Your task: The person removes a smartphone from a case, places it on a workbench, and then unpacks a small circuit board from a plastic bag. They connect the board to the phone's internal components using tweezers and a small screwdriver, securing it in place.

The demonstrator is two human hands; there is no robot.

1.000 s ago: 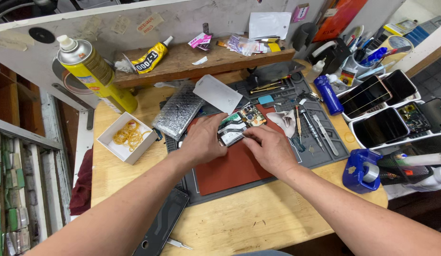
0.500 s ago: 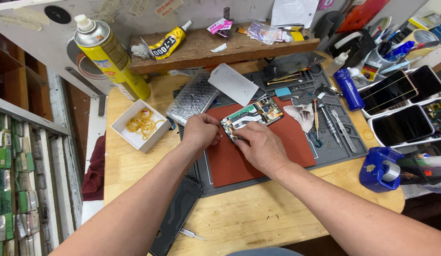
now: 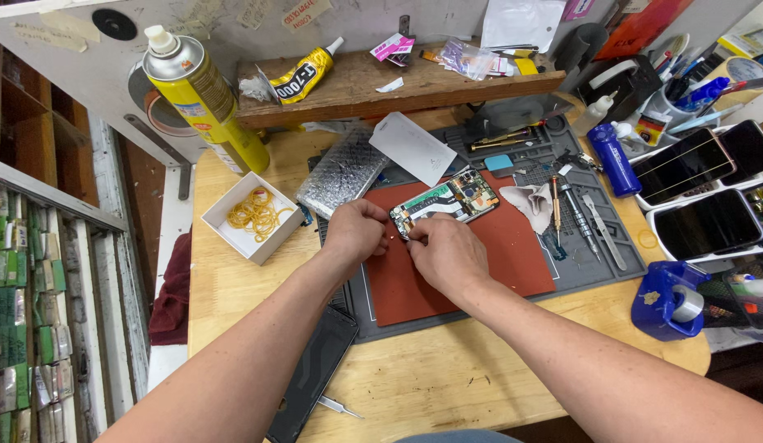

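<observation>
An opened phone [image 3: 447,199] with its circuit board showing lies tilted on a red-brown work mat [image 3: 471,271]. My left hand [image 3: 357,231] is curled at the phone's near-left corner, fingers pinched close to it. Beside it, my right hand [image 3: 445,251] rests on the mat, with its fingertips pressed at the same corner. Whether a small part sits between the fingers is hidden.
A grey repair mat [image 3: 594,271] holds a screwdriver [image 3: 556,203], tweezers [image 3: 604,232] and a cloth [image 3: 529,203]. A white box of rubber bands [image 3: 252,216], yellow spray can [image 3: 202,94], blue bottle [image 3: 614,158], tape dispenser [image 3: 675,301], several phones [image 3: 699,193] and a dark phone panel [image 3: 314,372] surround it.
The view has shifted, so the bench sits more to the right. Both hands lowered the phone onto the red-brown mat and now work at its near-left corner.
</observation>
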